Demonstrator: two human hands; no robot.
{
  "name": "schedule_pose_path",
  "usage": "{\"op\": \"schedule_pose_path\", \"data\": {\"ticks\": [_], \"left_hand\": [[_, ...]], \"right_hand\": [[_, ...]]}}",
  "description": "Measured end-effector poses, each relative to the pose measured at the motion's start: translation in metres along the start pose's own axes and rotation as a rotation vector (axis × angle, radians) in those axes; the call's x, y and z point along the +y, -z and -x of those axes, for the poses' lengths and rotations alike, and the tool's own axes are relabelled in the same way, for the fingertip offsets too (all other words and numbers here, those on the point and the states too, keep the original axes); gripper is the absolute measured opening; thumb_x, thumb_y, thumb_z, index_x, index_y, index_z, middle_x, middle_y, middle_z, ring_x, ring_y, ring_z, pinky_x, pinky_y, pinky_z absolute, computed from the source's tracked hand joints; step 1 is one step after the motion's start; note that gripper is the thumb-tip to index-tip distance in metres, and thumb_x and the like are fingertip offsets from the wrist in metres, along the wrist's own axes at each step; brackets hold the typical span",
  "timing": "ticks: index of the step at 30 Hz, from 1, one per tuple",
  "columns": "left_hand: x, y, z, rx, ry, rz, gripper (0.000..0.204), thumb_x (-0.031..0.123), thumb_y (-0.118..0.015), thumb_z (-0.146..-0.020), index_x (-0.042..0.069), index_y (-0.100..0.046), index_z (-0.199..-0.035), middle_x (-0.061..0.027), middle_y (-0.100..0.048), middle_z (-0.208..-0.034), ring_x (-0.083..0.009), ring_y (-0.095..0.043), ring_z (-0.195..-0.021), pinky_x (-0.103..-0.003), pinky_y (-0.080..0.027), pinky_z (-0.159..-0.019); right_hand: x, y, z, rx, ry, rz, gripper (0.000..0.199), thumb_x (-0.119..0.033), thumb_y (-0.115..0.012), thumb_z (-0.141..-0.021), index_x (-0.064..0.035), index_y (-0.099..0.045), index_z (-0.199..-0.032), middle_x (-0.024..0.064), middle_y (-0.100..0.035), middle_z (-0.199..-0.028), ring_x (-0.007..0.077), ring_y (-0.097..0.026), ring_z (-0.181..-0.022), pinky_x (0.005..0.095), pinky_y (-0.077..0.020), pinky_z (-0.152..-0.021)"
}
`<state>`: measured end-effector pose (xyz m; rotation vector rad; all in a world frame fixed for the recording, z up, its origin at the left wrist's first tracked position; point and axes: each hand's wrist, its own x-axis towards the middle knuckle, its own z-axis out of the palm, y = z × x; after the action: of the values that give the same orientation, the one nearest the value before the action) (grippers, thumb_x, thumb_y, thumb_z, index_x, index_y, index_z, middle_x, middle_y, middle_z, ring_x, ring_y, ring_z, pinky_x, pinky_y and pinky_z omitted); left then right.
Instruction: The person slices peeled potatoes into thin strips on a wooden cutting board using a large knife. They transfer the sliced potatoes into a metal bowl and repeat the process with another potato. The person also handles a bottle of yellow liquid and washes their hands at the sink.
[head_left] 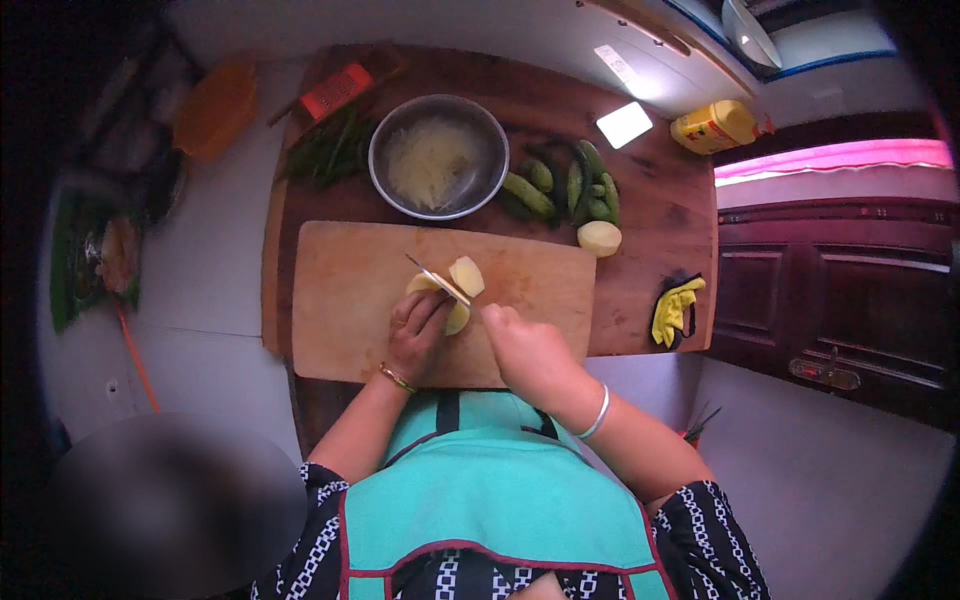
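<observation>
My left hand point(418, 328) presses its bent fingers on a peeled pale-yellow potato point(458, 319) lying on the wooden cutting board point(350, 300). Closed around the handle of a knife point(437, 279) is my right hand point(530, 352). The blade slants across the potato, right beside my left fingertips. Just past the blade lies a cut potato piece point(467, 275). Whether the blade is inside the potato or against its side, I cannot tell. Beyond the board stands a metal bowl point(490, 130) with pale shreds point(430, 162) in it.
Several green cucumbers point(575, 185) and a whole peeled potato point(599, 239) lie right of the bowl. Long green vegetables point(330, 150) lie to its left. A yellow-and-black cloth item point(680, 312) sits at the table's right edge; a yellow bottle point(715, 127) is at the back right.
</observation>
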<state>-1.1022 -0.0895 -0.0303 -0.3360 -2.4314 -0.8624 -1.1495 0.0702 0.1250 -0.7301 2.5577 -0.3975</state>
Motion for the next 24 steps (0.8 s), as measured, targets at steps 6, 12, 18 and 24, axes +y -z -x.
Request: {"op": "schedule_pose_path", "data": {"ticks": [6, 12, 18, 24], "left_hand": [[0.001, 0.002, 0.001, -0.023, 0.046, 0.013, 0.037, 0.006, -0.064, -0.071, 0.008, -0.064, -0.108, -0.0037, -0.057, -0.115, -0.0216, -0.051, -0.108, -0.036, -0.043, -0.090], [0.002, 0.006, -0.008, -0.031, -0.010, 0.018, 0.034, 0.006, -0.060, -0.075, 0.008, -0.064, -0.108, -0.0036, -0.056, -0.115, -0.0209, -0.051, -0.107, -0.036, -0.043, -0.090], [-0.002, 0.001, 0.002, -0.018, 0.021, -0.008, 0.035, 0.006, -0.062, -0.073, 0.009, -0.064, -0.108, -0.0042, -0.056, -0.116, -0.0219, -0.050, -0.109, -0.036, -0.043, -0.091], [0.007, 0.011, -0.009, -0.017, 0.047, 0.080, 0.036, 0.007, -0.064, -0.072, 0.010, -0.063, -0.108, -0.0044, -0.056, -0.115, -0.0229, -0.050, -0.109, -0.037, -0.043, -0.091]], "right_hand": [[0.000, -0.005, -0.003, 0.009, 0.006, -0.029, 0.019, 0.000, -0.046, -0.080, -0.0020, -0.041, -0.098, 0.0220, -0.056, -0.083, 0.0406, -0.060, -0.066, 0.0491, -0.0479, -0.056], [0.030, -0.055, -0.028, 0.014, -0.034, -0.044, 0.026, 0.001, -0.046, -0.079, -0.0026, -0.042, -0.104, 0.0218, -0.058, -0.089, 0.0415, -0.060, -0.069, 0.0501, -0.0476, -0.059], [0.005, -0.007, -0.001, -0.018, -0.004, -0.025, 0.022, 0.001, -0.046, -0.079, -0.0025, -0.041, -0.100, 0.0225, -0.058, -0.089, 0.0418, -0.060, -0.070, 0.0493, -0.0477, -0.059], [0.002, -0.010, -0.006, -0.024, -0.008, 0.026, 0.016, -0.003, -0.045, -0.083, -0.0019, -0.040, -0.098, 0.0210, -0.057, -0.085, 0.0382, -0.061, -0.067, 0.0469, -0.0493, -0.055]]}}
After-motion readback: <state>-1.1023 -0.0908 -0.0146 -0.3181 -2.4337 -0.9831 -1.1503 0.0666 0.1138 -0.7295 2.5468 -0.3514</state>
